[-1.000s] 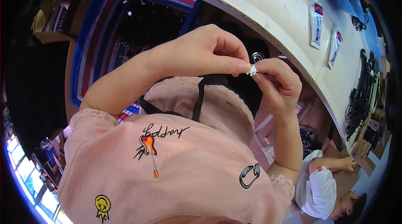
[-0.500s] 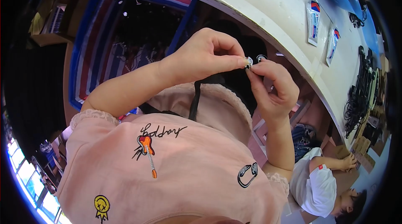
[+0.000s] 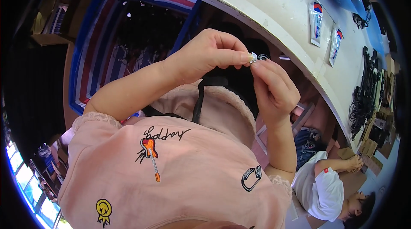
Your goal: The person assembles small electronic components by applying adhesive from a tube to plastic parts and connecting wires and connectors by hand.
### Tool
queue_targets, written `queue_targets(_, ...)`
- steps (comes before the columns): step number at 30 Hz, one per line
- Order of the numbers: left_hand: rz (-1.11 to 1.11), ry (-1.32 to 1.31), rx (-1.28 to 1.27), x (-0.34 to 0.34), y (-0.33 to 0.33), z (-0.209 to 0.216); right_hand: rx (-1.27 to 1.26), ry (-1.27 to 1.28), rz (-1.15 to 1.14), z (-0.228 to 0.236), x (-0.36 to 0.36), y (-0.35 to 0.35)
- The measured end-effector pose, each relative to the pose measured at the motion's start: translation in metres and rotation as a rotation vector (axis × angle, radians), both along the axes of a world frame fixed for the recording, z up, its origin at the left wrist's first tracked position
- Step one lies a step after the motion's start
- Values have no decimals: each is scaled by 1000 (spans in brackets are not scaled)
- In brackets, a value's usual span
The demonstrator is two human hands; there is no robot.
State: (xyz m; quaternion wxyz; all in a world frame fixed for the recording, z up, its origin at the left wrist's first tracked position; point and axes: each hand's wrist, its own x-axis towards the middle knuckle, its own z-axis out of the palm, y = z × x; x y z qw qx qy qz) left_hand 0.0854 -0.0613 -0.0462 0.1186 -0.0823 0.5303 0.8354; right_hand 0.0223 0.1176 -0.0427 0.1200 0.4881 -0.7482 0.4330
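Note:
My left hand (image 3: 214, 52) pinches a small shiny silver-white part (image 3: 253, 57) between thumb and forefinger. Too little of the part shows to tell its kind. My right hand (image 3: 276, 87) meets it from the other side, thumb and fingertips pressed together against the part. Just beyond the right fingertips shows a small dark ring-shaped piece with a bright rim (image 3: 263, 57); what it joins to is hidden. Both hands are raised in front of my body, short of the table edge.
A white table (image 3: 274, 19) curves past my hands, bearing two white tubes (image 3: 316, 23) and bundles of black cables (image 3: 364, 92). To the left stands a striped, blue-edged container (image 3: 92, 45) with dark contents. A co-worker (image 3: 321, 186) in white sits at the right, handling cardboard pieces.
My right hand has shifted slightly left and its fingers have closed up more around the small part. The left hand stays almost in place, still pinching.

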Motion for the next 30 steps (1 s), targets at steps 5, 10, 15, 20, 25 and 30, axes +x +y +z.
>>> queue_targets(5,-57,96,-154,-1,-3,12,-20,-280,-39,7,0,-1)
queue_targets(10,-1,132,-198,-6,2,8,-225,-961,-26,7,-6,3)
queue_targets(15,-108,558,-579,-12,37,-50,-424,-1391,46,1,-18,12)
queue_targets(20,-127,294,133,-17,44,-58,-395,-907,40,6,-14,27)
queue_targets(25,-52,411,278,-28,39,-36,104,80,262,26,-6,34)
queue_targets(30,117,246,57,-36,37,0,157,250,102,37,-50,45)
